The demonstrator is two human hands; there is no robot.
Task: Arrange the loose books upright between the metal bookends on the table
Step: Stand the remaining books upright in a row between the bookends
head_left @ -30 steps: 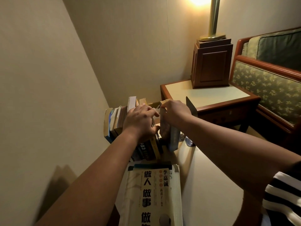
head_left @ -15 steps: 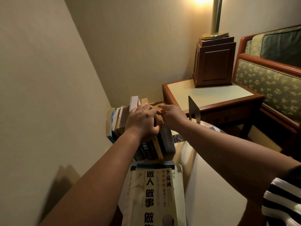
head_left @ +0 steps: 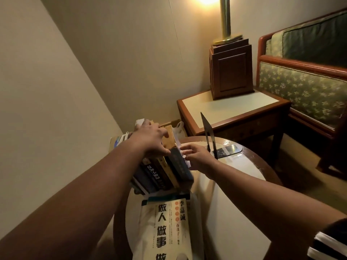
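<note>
1. We see the left hand (head_left: 150,138) reaching over a row of books (head_left: 159,171), a leaning pack of dark, tan and pale spines standing at the far left of the table. Its fingers curl over the books' top edges, and its thumb presses the side of the outermost dark-blue book (head_left: 180,165).
2. The right hand (head_left: 199,156) sits just right of that row, fingers spread and nearly straight. Their tips are at the dark-blue book's white page edges; we cannot tell whether they touch.
3. A thin black metal bookend (head_left: 208,136) stands upright just beyond the right hand, apart from the books, with its flat foot lying on the table.
4. The round table (head_left: 234,212) has a pale top and a glossy brown wooden rim.
5. A loose book (head_left: 165,228), cream-covered with large dark Chinese characters, lies flat at the near edge, just in front of the row.
6. Behind, we see a square wooden side table (head_left: 234,107) carrying a dark wooden lamp base (head_left: 231,70) with a brass pole (head_left: 225,17). A green floral sofa (head_left: 304,91) stands at the right.
</note>
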